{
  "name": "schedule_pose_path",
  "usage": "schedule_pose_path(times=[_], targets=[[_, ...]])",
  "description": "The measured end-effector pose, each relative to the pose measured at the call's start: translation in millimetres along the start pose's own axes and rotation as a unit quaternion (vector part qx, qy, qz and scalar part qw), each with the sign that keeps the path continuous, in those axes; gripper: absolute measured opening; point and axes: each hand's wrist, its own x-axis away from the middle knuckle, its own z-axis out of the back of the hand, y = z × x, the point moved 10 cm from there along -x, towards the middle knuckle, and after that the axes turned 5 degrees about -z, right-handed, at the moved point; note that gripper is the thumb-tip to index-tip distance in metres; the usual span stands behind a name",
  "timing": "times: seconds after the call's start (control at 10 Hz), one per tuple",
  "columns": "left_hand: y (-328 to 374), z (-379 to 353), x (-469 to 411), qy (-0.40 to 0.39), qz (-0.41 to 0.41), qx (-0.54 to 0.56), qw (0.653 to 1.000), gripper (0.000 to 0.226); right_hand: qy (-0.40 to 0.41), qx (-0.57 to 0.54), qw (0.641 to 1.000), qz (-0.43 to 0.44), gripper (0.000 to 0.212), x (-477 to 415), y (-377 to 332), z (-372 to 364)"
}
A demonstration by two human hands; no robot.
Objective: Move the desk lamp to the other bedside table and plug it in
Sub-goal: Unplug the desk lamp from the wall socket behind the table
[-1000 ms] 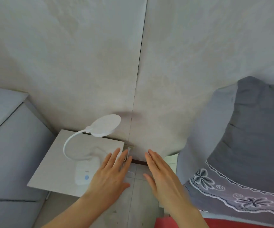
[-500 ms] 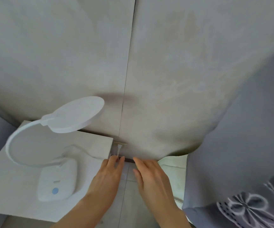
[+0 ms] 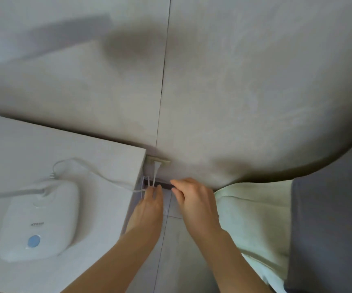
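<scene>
The white desk lamp's base (image 3: 38, 220), with a blue button, stands on the pale bedside table (image 3: 99, 157); its head is out of frame. The white lamp cord (image 3: 99, 176) runs from the base over the table's right edge and loops down into the gap. Its plug (image 3: 156, 165) sits in the wall socket (image 3: 160, 161) low on the wall. My left hand (image 3: 147, 206) reaches into the gap with its fingertips closed on the hanging cord below the plug. My right hand (image 3: 194, 199) hovers beside it, fingers bent, touching nothing I can see.
The beige wall (image 3: 213, 81) with a vertical seam is close ahead. A pale green sheet (image 3: 253, 216) and grey bedding (image 3: 329, 218) fill the right. A narrow strip of tiled floor (image 3: 171, 250) lies between table and bed.
The view has dropped closer to the table and the socket. Both hands have reached deeper into the gap; my left fingers now meet the cord under the plug.
</scene>
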Motion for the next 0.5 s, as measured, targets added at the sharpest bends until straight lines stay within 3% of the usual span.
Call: schedule_pose_path(times=[0.2,0.3,0.5], targets=[[-15,-54,-44,-0.027,0.050,-0.010,0.998,0.074,-0.042,0.073,0.996,0.000,0.027,-43,5,-45],[-21,-74,-68,-0.033,0.072,-0.023,0.997,0.060,-0.070,0.086,0.994,0.008,0.023,-62,9,-70],[-30,-86,-91,0.032,0.054,0.140,0.988,0.053,-0.071,0.066,0.995,0.007,0.019,-86,21,-93]])
